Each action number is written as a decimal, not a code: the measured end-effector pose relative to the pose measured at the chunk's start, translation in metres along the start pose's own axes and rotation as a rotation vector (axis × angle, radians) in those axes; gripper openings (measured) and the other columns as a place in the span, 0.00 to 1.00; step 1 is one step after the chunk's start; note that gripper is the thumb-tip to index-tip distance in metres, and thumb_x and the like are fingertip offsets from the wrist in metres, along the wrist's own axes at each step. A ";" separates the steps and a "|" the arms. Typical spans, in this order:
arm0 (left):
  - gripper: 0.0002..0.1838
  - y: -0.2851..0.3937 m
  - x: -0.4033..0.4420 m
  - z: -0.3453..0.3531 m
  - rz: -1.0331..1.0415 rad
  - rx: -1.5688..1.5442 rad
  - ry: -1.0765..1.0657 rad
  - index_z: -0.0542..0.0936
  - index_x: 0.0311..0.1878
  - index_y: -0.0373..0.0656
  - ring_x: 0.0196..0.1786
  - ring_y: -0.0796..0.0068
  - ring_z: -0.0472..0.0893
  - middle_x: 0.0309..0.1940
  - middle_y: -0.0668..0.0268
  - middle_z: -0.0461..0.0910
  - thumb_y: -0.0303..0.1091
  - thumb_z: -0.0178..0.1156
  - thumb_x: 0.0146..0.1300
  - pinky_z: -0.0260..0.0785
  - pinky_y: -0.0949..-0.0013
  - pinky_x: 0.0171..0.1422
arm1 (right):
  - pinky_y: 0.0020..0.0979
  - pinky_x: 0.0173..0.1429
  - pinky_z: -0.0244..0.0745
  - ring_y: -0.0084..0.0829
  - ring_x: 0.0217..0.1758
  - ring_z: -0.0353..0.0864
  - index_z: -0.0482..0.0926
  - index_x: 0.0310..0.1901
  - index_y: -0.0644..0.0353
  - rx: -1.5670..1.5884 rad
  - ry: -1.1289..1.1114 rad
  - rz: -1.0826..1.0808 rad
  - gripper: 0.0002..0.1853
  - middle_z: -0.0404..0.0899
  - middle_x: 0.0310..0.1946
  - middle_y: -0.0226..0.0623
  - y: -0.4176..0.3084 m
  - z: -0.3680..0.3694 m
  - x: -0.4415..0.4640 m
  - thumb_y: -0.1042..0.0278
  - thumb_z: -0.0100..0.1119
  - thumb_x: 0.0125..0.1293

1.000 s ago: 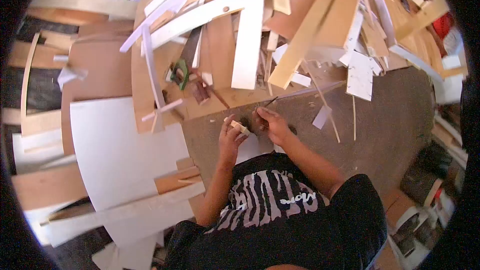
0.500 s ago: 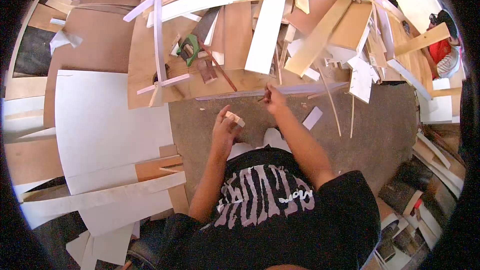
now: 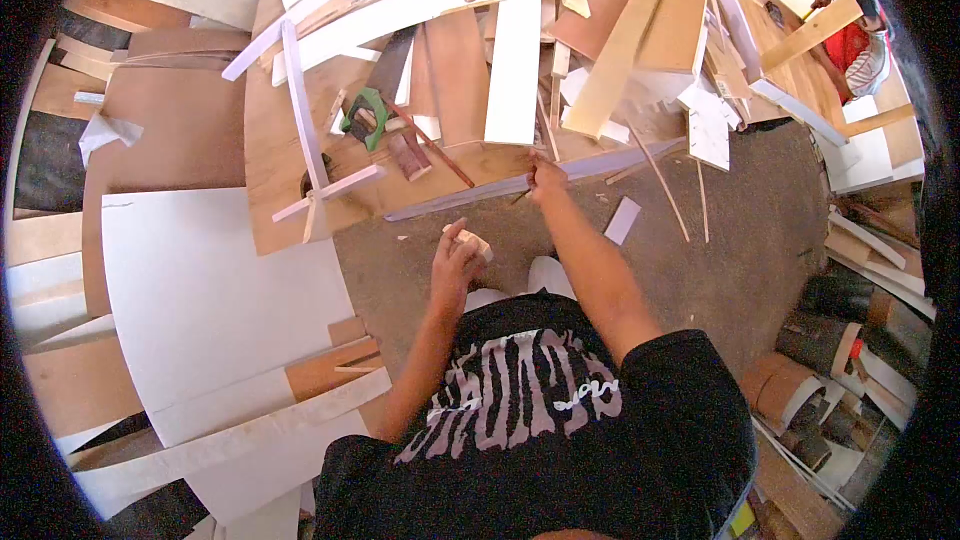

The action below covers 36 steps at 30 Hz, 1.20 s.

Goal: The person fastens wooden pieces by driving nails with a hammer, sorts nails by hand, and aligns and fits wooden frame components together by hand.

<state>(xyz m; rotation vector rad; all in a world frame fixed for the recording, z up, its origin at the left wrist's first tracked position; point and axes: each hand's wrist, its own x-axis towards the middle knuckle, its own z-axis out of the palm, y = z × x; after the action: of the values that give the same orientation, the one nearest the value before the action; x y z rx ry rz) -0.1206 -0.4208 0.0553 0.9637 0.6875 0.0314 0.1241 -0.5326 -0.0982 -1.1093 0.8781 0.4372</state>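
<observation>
In the head view my left hand [image 3: 455, 262] is closed around a small pale wooden block [image 3: 474, 243], held above the floor in front of my body. My right hand [image 3: 547, 180] is closed by the front edge of the workbench [image 3: 480, 168]. A thin, dark, pencil-like stick [image 3: 521, 197] pokes out below its fingers, too small to name surely. Just beyond that hand a long white board [image 3: 517, 50] lies on the bench. Left of it are a reddish-brown stick [image 3: 430, 145], a brown wood piece [image 3: 408, 155] and a green tool [image 3: 364, 118].
Boards and offcuts cover the bench, including a yellowish plank [image 3: 615, 60]. A large white sheet [image 3: 220, 300] leans at left. A white offcut [image 3: 622, 220] lies on the floor [image 3: 720, 280]. At far right is another person [image 3: 855, 50], with scraps below.
My view has shifted, and the bench now sits slightly further left. Both hands keep their grip; the left has turned a little around the block, and the right seems nearer the bench edge.
</observation>
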 end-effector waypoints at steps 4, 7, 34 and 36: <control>0.28 -0.007 0.011 0.002 0.081 0.141 -0.030 0.68 0.70 0.47 0.49 0.70 0.77 0.48 0.64 0.73 0.35 0.58 0.67 0.75 0.65 0.50 | 0.22 0.25 0.67 0.22 0.23 0.71 0.85 0.42 0.58 -0.255 -0.202 -0.185 0.05 0.81 0.29 0.29 0.029 -0.023 0.058 0.70 0.66 0.66; 0.27 -0.021 0.029 -0.009 0.156 0.285 -0.075 0.68 0.70 0.47 0.48 0.70 0.78 0.48 0.63 0.74 0.34 0.58 0.67 0.76 0.65 0.50 | 0.24 0.26 0.69 0.22 0.24 0.73 0.85 0.42 0.58 -0.132 -0.332 -0.147 0.05 0.82 0.29 0.29 0.003 -0.021 0.000 0.71 0.67 0.65; 0.27 -0.032 0.035 0.040 0.019 0.373 -0.050 0.66 0.70 0.48 0.49 0.70 0.77 0.50 0.63 0.74 0.34 0.57 0.68 0.76 0.62 0.54 | 0.27 0.30 0.69 0.21 0.28 0.77 0.84 0.45 0.63 -0.210 -0.321 -0.222 0.09 0.85 0.33 0.30 -0.010 -0.015 -0.003 0.69 0.64 0.67; 0.27 -0.019 0.039 0.036 -0.143 0.178 -0.041 0.67 0.70 0.49 0.49 0.70 0.77 0.50 0.63 0.73 0.35 0.57 0.68 0.76 0.61 0.55 | 0.27 0.30 0.69 0.21 0.28 0.77 0.85 0.45 0.63 -0.168 -0.267 -0.265 0.09 0.85 0.33 0.30 -0.009 -0.014 -0.007 0.68 0.64 0.68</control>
<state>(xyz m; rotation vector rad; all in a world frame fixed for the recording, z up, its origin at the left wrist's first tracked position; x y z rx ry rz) -0.0752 -0.4462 0.0337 1.0798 0.7280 -0.1775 0.1203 -0.5485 -0.0897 -1.2684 0.4588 0.4310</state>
